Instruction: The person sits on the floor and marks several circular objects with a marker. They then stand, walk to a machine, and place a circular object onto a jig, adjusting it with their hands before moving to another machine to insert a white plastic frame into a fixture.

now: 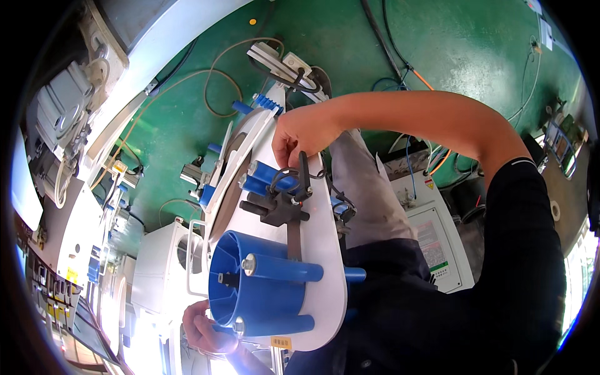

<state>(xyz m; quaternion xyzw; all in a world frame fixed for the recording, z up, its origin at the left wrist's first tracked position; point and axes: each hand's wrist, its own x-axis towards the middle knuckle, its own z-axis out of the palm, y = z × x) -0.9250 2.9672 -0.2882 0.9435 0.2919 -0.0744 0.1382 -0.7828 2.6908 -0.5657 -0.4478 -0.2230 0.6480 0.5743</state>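
Observation:
In front of me is a white panel [316,243] with a rounded end, part of a roller machine. A large blue ribbed drum [276,300] is mounted on it, with narrow blue rollers [290,269] alongside. My right hand [302,136] reaches over the panel's upper part, its fingers curled; whether they grip anything is hidden. Just below that hand sits a black clamp block [281,206] with a lever handle [304,176] and a looped black cable. At the lower left my left hand [204,330] is beside the drum's open end, fingers bent, and its grasp is unclear.
A white electrical cabinet [440,239] stands right of my legs. Cables and hoses [225,51] trail over the green floor [337,42]. At left is other machinery [65,108], and a white boxy unit [157,267] stands beyond the drum. Blue ribbed rollers [268,104] project above.

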